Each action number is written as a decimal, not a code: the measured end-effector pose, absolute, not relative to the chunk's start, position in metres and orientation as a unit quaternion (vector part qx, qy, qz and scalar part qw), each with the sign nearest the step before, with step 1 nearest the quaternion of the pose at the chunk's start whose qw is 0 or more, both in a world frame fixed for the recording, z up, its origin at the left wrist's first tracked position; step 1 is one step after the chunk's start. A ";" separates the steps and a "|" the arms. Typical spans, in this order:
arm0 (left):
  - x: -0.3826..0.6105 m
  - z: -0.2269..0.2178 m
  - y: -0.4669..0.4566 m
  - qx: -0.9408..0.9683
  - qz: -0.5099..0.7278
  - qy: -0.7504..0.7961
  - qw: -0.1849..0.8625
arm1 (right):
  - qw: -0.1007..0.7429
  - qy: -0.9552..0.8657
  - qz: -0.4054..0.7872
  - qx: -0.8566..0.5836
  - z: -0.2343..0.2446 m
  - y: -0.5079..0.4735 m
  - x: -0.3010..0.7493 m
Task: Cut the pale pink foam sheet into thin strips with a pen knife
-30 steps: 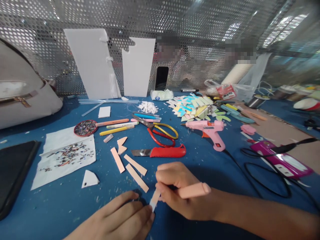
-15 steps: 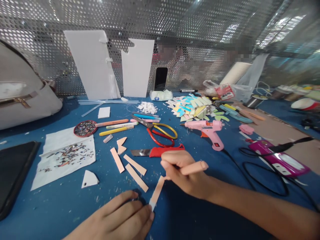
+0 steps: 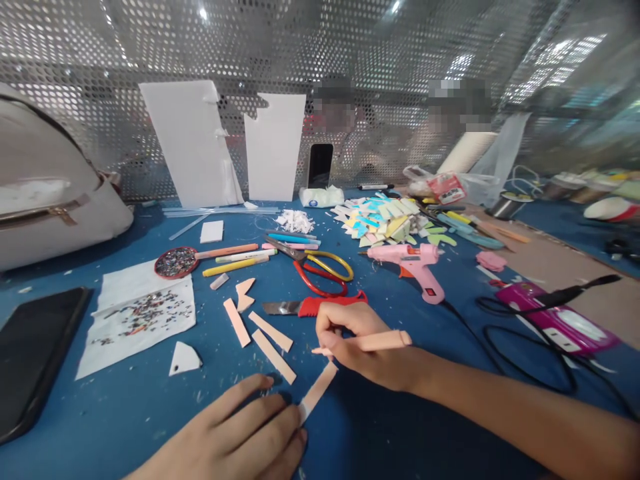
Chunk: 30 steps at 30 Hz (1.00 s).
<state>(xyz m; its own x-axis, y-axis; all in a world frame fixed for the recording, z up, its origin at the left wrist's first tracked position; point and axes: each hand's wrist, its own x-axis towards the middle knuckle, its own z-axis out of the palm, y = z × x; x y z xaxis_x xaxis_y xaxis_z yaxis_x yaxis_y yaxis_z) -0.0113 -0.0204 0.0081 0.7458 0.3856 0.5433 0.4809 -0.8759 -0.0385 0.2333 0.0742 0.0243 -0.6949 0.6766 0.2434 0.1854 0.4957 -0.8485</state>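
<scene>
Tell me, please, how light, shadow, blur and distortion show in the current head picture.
All in the head view: bright glints dot the perforated panel; a shadow lies on the blue tabletop below the right hand; clutter at the far right looks soft; the bag at the left edge seems stretched; two patches against the panel are pixelated.

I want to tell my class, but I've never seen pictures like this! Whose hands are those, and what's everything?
There's no robot: these are a person's bare hands. A camera worn on that person's head looks forward and down. The right hand holds a peach marker. The left hand rests its fingers on one end of a small strip. On the blue table lie scissors, a red cutter, a pink glue gun and colourful scraps.
</scene>
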 end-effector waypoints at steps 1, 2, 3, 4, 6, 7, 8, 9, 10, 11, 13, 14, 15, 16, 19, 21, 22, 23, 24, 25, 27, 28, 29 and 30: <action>-0.011 0.008 -0.020 -0.929 -0.276 -0.232 0.088 | 0.285 -0.813 0.433 -0.265 0.024 0.074 0.234; -0.011 0.008 -0.020 -0.926 -0.282 -0.234 0.087 | 0.282 -0.810 0.439 -0.266 0.024 0.074 0.234; -0.010 0.007 -0.020 -0.924 -0.287 -0.239 0.086 | 0.281 -0.807 0.446 -0.265 0.024 0.073 0.234; -0.010 0.007 -0.020 -0.921 -0.292 -0.244 0.087 | 0.280 -0.804 0.452 -0.265 0.024 0.073 0.235; -0.011 0.005 -0.020 -0.915 -0.295 -0.261 0.086 | 0.280 -0.797 0.464 -0.265 0.023 0.072 0.235; -0.012 0.004 -0.020 -0.913 -0.296 -0.268 0.088 | 0.281 -0.793 0.470 -0.267 0.023 0.072 0.235; -0.013 0.003 -0.020 -0.911 -0.296 -0.271 0.092 | 0.282 -0.788 0.476 -0.269 0.022 0.071 0.235; -0.014 0.002 -0.020 -0.911 -0.295 -0.272 0.098 | 0.283 -0.783 0.483 -0.272 0.022 0.071 0.235; -0.015 0.001 -0.020 -0.910 -0.294 -0.274 0.101 | 0.284 -0.776 0.490 -0.276 0.021 0.071 0.235; -0.016 -0.001 -0.021 -0.910 -0.291 -0.278 0.103 | 0.287 -0.769 0.498 -0.279 0.021 0.071 0.235; -0.017 -0.003 -0.022 -0.907 -0.289 -0.289 0.097 | 0.291 -0.755 0.513 -0.286 0.020 0.070 0.235; -0.018 -0.004 -0.023 -0.907 -0.290 -0.289 0.096 | 0.291 -0.747 0.523 -0.291 0.020 0.070 0.235; -0.018 -0.005 -0.023 -0.906 -0.295 -0.290 0.093 | 0.290 -0.736 0.536 -0.295 0.020 0.069 0.235; -0.018 -0.005 -0.024 -0.905 -0.300 -0.289 0.091 | 0.287 -0.724 0.552 -0.298 0.020 0.069 0.234; -0.016 -0.006 -0.024 -0.903 -0.306 -0.288 0.089 | 0.272 -0.692 0.600 -0.294 0.021 0.069 0.234; -0.014 -0.005 -0.023 -0.902 -0.307 -0.288 0.094 | 0.272 -0.689 0.609 -0.283 0.021 0.069 0.234; -0.013 -0.004 -0.022 -0.901 -0.307 -0.290 0.095 | 0.275 -0.691 0.608 -0.279 0.022 0.070 0.234; -0.012 -0.003 -0.022 -0.902 -0.308 -0.289 0.094 | 0.279 -0.692 0.607 -0.274 0.022 0.070 0.235; -0.011 -0.003 -0.021 -0.901 -0.308 -0.290 0.092 | 0.284 -0.694 0.604 -0.270 0.022 0.071 0.235; -0.011 -0.003 -0.020 -0.902 -0.307 -0.290 0.089 | 0.289 -0.696 0.600 -0.267 0.023 0.072 0.236; -0.010 -0.003 -0.019 -0.903 -0.303 -0.290 0.093 | 0.297 -0.700 0.592 -0.266 0.024 0.072 0.238; -0.010 -0.004 -0.019 -0.904 -0.301 -0.288 0.098 | 0.300 -0.700 0.591 -0.266 0.025 0.072 0.239; -0.010 -0.005 -0.018 -0.904 -0.299 -0.288 0.102 | 0.303 -0.697 0.594 -0.264 0.025 0.072 0.239; -0.011 -0.006 -0.018 -0.903 -0.297 -0.291 0.105 | 0.306 -0.693 0.598 -0.260 0.026 0.072 0.240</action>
<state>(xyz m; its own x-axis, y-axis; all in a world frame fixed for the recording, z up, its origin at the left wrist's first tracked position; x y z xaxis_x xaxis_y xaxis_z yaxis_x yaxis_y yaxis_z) -0.0106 -0.0185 -0.0061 0.6545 0.4626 0.5980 0.5874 -0.8091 -0.0170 0.2397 0.0717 0.0258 -0.6778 0.7267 0.1120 -0.0047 0.1481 -0.9890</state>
